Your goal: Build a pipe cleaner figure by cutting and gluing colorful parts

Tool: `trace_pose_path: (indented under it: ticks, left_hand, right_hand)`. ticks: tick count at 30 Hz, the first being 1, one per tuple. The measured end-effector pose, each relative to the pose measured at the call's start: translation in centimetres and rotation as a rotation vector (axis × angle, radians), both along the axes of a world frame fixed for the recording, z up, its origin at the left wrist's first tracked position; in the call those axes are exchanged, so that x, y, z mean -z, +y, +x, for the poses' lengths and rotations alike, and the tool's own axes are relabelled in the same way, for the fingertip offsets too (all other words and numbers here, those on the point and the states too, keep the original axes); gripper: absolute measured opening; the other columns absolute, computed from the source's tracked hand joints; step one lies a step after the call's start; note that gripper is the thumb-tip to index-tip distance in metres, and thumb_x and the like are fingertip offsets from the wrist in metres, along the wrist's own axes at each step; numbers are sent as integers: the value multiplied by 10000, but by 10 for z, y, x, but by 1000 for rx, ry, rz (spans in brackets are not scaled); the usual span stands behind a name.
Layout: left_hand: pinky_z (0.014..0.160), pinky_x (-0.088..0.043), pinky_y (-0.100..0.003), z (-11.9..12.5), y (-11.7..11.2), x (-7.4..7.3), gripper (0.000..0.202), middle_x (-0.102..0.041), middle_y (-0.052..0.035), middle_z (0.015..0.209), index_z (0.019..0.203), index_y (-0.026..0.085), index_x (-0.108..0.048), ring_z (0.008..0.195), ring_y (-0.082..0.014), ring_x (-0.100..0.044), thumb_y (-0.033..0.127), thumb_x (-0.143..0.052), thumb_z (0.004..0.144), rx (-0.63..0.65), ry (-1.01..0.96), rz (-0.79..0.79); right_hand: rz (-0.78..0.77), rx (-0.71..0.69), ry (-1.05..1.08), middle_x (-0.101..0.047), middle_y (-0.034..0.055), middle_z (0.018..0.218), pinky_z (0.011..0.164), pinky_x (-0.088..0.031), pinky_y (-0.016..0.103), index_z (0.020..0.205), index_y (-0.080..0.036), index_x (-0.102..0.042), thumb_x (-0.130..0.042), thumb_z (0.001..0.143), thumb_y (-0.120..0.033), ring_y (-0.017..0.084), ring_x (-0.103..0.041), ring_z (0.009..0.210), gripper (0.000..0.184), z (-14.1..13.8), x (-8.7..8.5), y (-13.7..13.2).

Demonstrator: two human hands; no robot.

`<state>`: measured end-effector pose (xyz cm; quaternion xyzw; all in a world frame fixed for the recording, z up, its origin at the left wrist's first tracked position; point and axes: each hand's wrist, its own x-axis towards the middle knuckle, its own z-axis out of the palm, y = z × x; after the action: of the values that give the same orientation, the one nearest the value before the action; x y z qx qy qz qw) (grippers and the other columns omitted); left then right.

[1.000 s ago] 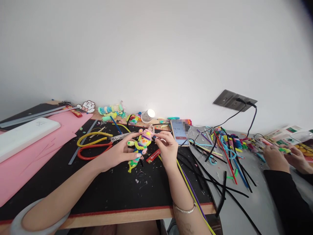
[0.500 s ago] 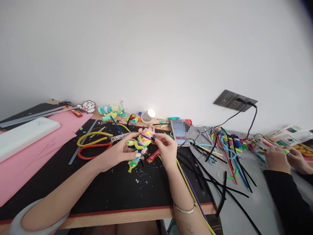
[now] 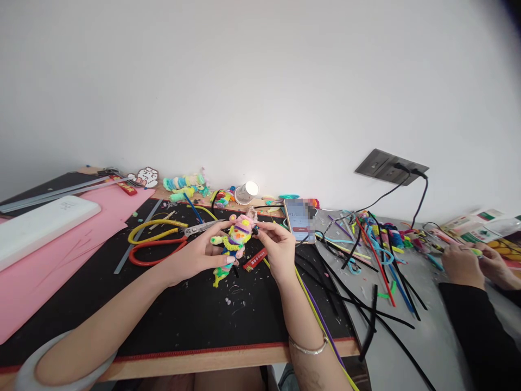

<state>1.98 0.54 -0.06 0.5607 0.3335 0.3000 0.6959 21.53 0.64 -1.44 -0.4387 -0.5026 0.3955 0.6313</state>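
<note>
A small colourful pipe-cleaner doll [image 3: 239, 234], with a pink and yellow head and a blue-green lower body, is held above the black mat. My left hand [image 3: 202, 253] is closed around it from the left, fingers partly hidden behind it. At the right side of the doll's head, my right hand [image 3: 277, 244] pinches a small dark piece [image 3: 255, 230]; whether that piece is fixed to the doll I cannot tell. Scissors [image 3: 158, 241] with one yellow and one red handle lie left of my left hand. A red strip [image 3: 255, 259] with writing lies beneath my hands.
A paper cup [image 3: 246, 193] and a phone [image 3: 300, 220] stand by the wall. Loose pipe cleaners [image 3: 386, 271] cover the grey table at right, where a co-worker's hands [image 3: 464, 265] work. Pink sheets [image 3: 52, 260] and a white case [image 3: 49, 228] lie left.
The doll has turned slightly between my hands, its head leaning a little differently and facing more towards me. Both hands stay in nearly the same place.
</note>
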Motion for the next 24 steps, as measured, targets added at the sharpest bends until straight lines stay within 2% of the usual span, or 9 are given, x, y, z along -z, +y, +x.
trace_pose_path:
  ticks: [4, 9, 18, 24]
  left_hand:
    - [917, -470, -383, 1, 1, 2, 790, -513, -53, 1278, 1379, 362, -231, 1060, -224, -601, 293, -679, 732, -14, 30, 17]
    - [952, -441, -411, 2, 1, 0, 762, -457, -77, 1336, 1375, 331, -251, 1103, -240, -574, 294, -671, 741, 11, 15, 38]
    - [933, -450, -425, 2, 1, 2, 749, -419, -72, 1362, 1371, 328, -269, 1090, -242, -573, 291, -659, 732, -6, 35, 103]
    - [944, -445, -425, 2, 2, 2, 739, -393, -67, 1382, 1363, 333, -273, 1101, -243, -565, 317, -659, 733, 0, 68, 116]
  right_hand:
    - [-1, -26, 33, -702, 11, 804, 706, -548, 283, 821, -195, -704, -692, 679, -188, 133, -643, 696, 143, -1, 0, 0]
    - [-15, -19, 41, -708, 18, 798, 727, -540, 299, 808, -186, -701, -711, 662, -212, 143, -647, 706, 149, 0, -1, 0]
    - [-50, 8, 99, -707, 27, 753, 707, -540, 305, 693, -172, -698, -765, 584, -222, 156, -644, 706, 137, 0, 2, 3]
    - [-72, 16, 87, -712, 23, 739, 688, -541, 297, 692, -171, -703, -763, 579, -218, 151, -645, 676, 136, 0, 1, 3]
